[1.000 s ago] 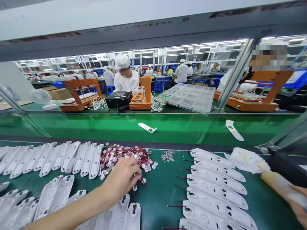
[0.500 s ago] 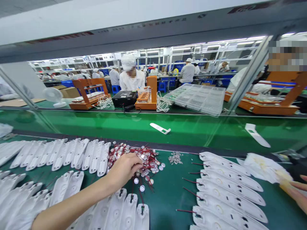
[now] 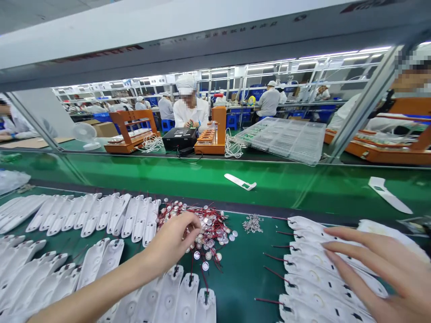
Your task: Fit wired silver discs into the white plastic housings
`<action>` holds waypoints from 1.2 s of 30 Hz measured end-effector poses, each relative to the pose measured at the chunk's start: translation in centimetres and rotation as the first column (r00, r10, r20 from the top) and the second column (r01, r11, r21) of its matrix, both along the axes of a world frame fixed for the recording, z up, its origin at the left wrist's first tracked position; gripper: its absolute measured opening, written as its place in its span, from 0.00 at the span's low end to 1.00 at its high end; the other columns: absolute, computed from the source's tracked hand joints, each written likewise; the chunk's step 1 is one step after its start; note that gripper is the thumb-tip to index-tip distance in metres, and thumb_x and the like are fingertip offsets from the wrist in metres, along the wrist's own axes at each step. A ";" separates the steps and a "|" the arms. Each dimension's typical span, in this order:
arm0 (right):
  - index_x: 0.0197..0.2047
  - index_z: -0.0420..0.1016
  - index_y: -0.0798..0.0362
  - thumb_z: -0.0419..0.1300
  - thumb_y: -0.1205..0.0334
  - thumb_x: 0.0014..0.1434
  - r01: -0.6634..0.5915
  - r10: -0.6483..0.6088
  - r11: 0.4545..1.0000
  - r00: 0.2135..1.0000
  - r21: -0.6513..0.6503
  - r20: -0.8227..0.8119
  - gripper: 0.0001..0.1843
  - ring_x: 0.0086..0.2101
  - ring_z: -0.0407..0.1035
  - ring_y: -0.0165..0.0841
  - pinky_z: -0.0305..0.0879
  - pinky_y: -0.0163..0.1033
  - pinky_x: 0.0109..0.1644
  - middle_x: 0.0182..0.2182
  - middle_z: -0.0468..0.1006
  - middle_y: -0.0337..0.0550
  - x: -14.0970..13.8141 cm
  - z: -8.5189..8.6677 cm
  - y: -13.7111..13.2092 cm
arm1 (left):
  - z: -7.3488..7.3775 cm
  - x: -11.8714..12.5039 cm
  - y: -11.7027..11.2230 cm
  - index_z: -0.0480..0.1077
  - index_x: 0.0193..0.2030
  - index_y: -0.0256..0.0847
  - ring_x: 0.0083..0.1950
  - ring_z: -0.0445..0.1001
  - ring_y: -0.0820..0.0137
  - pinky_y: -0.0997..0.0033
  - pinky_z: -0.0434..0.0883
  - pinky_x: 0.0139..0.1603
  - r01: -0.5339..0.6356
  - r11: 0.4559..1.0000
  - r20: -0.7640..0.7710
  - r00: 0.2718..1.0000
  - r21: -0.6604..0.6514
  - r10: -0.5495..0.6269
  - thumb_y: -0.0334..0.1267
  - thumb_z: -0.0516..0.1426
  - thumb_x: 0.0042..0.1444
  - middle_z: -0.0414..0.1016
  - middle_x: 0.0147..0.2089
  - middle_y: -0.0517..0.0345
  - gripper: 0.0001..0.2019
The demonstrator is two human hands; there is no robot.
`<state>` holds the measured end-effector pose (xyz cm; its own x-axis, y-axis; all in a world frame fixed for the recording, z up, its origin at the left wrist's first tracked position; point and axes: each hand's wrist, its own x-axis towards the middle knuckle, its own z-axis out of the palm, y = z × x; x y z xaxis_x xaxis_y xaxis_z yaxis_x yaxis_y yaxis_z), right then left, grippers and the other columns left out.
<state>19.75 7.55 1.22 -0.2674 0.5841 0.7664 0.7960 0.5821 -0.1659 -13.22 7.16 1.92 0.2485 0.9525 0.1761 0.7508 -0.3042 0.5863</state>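
Observation:
My left hand (image 3: 180,235) reaches into a heap of small round metal discs with red wires (image 3: 215,226). Its thumb and fingers are curled together, and whatever lies between them is hidden. At the right, my right hand (image 3: 380,264) hovers over a row of white plastic shells (image 3: 313,278), fingers stretched and apart, holding nothing I can see. Red wires stick out of the left ends of these shells. More white shells (image 3: 168,294) with wires lie below my left forearm. A crumpled white cloth (image 3: 387,229) is partly covered by my right hand.
Small clear parts (image 3: 252,223) lie in a little pile right of the discs. Rows of white shells (image 3: 90,215) fill the left side. Two white pieces (image 3: 240,181) rest on the green ledge. Beyond are orange fixtures (image 3: 218,134), a clear tray (image 3: 283,139) and a seated person.
My right hand has come in from the right edge, leaving the cloth and moving over the shells. My left hand stays at the disc heap, its fingers shifting slightly. The view has turned a little left.

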 end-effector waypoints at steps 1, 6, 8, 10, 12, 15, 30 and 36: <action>0.34 0.71 0.41 0.54 0.53 0.55 -0.026 0.026 0.999 1.000 -0.019 -0.002 0.06 0.37 0.69 0.36 0.63 0.45 0.41 0.37 0.75 0.40 -1.3 0.5 -0.3 | 0.5 0.7 -0.3 0.66 0.31 0.39 0.31 0.68 0.71 0.72 0.66 0.33 0.003 0.997 0.078 0.997 -0.077 0.003 0.31 0.49 0.54 0.70 0.29 0.60 0.06; 0.42 0.68 0.49 0.54 0.58 0.56 -0.273 0.275 0.960 0.961 -0.069 0.026 0.11 0.32 0.69 0.34 0.66 0.39 0.34 0.32 0.75 0.41 -7.5 1.4 -2.0 | 2.2 4.7 -1.6 0.68 0.29 0.38 0.28 0.68 0.75 0.78 0.64 0.28 0.148 0.958 0.359 0.932 -0.245 -0.051 0.33 0.52 0.50 0.73 0.26 0.61 0.05; 0.37 0.69 0.52 0.49 0.64 0.58 -0.269 0.275 0.959 0.959 -0.089 0.073 0.08 0.25 0.66 0.31 0.63 0.37 0.28 0.24 0.72 0.39 -8.6 1.1 -2.5 | 2.2 5.9 -1.8 0.68 0.28 0.38 0.27 0.68 0.75 0.78 0.64 0.28 0.162 0.959 0.367 0.928 -0.233 -0.068 0.32 0.52 0.49 0.72 0.25 0.62 0.04; 0.31 0.68 0.52 0.46 0.70 0.58 -0.251 0.260 0.962 0.962 -0.105 0.086 0.11 0.22 0.62 0.30 0.59 0.36 0.27 0.20 0.68 0.37 -8.8 0.5 -3.0 | 1.6 6.7 -2.0 0.69 0.27 0.38 0.26 0.68 0.75 0.78 0.64 0.28 0.169 0.962 0.318 0.943 -0.213 -0.096 0.30 0.53 0.48 0.71 0.24 0.63 0.04; 0.28 0.67 0.51 0.46 0.70 0.58 -0.251 0.265 0.958 0.959 -0.137 0.096 0.12 0.23 0.61 0.29 0.58 0.36 0.28 0.20 0.67 0.37 -8.5 -0.4 -3.5 | 0.5 7.3 -2.3 0.68 0.27 0.39 0.27 0.68 0.75 0.78 0.64 0.30 0.205 0.963 0.224 0.961 -0.176 -0.164 0.27 0.53 0.47 0.71 0.24 0.64 0.06; 0.27 0.67 0.51 0.48 0.69 0.58 -0.254 0.266 0.955 0.962 -0.155 0.062 0.11 0.23 0.61 0.29 0.57 0.36 0.29 0.21 0.67 0.37 -7.1 -1.8 -4.0 | -1.5 7.2 -2.4 0.68 0.32 0.41 0.32 0.69 0.73 0.76 0.65 0.35 0.309 0.938 -0.002 0.950 -0.158 -0.313 0.23 0.53 0.47 0.71 0.30 0.63 0.09; 0.22 0.72 0.50 0.58 0.65 0.49 0.439 -0.418 0.823 0.898 -0.360 0.138 0.07 0.40 0.60 0.41 0.58 0.46 0.40 0.36 0.71 0.44 6.0 -4.5 7.0 | -6.4 1.8 1.7 0.66 0.29 0.42 0.31 0.67 0.68 0.71 0.59 0.34 0.195 0.980 -0.417 0.888 -0.035 -0.192 0.30 0.47 0.53 0.70 0.30 0.60 0.09; 0.24 0.72 0.53 0.58 0.67 0.52 0.463 -0.414 0.769 0.886 -0.441 0.209 0.06 0.43 0.57 0.37 0.56 0.44 0.42 0.38 0.70 0.42 4.9 -5.1 7.9 | -5.5 1.5 2.3 0.65 0.27 0.43 0.30 0.68 0.70 0.76 0.62 0.32 0.273 0.962 -0.241 0.934 0.001 -0.264 0.34 0.46 0.55 0.68 0.30 0.60 0.10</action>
